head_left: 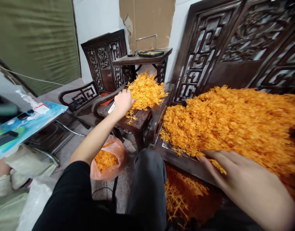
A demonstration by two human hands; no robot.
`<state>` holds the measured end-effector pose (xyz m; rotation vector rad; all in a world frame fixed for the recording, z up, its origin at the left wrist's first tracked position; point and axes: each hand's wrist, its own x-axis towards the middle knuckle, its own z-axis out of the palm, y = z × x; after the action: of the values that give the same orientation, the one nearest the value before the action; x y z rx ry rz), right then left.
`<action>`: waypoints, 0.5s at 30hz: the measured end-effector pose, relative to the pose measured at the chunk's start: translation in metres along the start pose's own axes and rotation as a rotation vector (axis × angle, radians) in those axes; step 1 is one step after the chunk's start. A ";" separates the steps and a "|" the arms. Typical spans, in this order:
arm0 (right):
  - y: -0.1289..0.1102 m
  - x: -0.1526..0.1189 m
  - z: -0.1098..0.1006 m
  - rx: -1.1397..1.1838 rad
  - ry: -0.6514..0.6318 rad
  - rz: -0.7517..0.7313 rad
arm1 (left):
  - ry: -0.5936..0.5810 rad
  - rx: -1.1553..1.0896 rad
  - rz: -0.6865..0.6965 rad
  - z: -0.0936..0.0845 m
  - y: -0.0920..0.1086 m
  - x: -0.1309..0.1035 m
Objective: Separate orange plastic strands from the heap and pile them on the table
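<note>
My left hand (122, 102) reaches out over a small dark wooden side table (137, 123) and rests at the edge of a small heap of orange plastic sprigs (146, 91); whether it grips any is hidden. My right hand (236, 173) lies flat, fingers spread, at the near edge of a large pile of the same orange sprigs (234, 122) that covers a carved wooden bench (186, 162). A loose sprig (131, 117) lies on the side table just below my left hand.
A pink plastic bag (108, 158) with orange pieces stands on the floor by my knee (149, 173). More sprigs lie on the floor (181, 192). A carved dark chair (101, 64), another small table (147, 57) and a blue-topped table (24, 125) stand to the left.
</note>
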<state>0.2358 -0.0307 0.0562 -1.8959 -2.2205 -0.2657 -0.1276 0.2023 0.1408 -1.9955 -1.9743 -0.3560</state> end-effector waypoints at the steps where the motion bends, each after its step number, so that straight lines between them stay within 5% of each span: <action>1: -0.014 0.013 -0.010 0.064 0.056 -0.080 | -0.064 0.028 -0.008 0.001 0.003 -0.014; 4: -0.046 0.053 -0.026 0.152 0.161 -0.300 | -0.319 0.040 0.012 0.007 0.007 -0.045; 6: -0.062 0.090 -0.029 0.145 0.168 -0.367 | -0.377 -0.002 0.041 0.010 0.007 -0.053; 12: -0.108 0.252 -0.028 0.277 0.274 -0.311 | -0.293 0.026 0.129 -0.007 0.008 -0.036; 15: -0.141 0.327 -0.028 0.335 0.152 -0.402 | -0.290 0.008 0.120 -0.018 0.006 -0.021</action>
<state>0.0481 0.2507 0.1722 -1.2164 -2.3470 -0.0849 -0.1213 0.1763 0.1490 -2.2543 -1.9997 -0.0307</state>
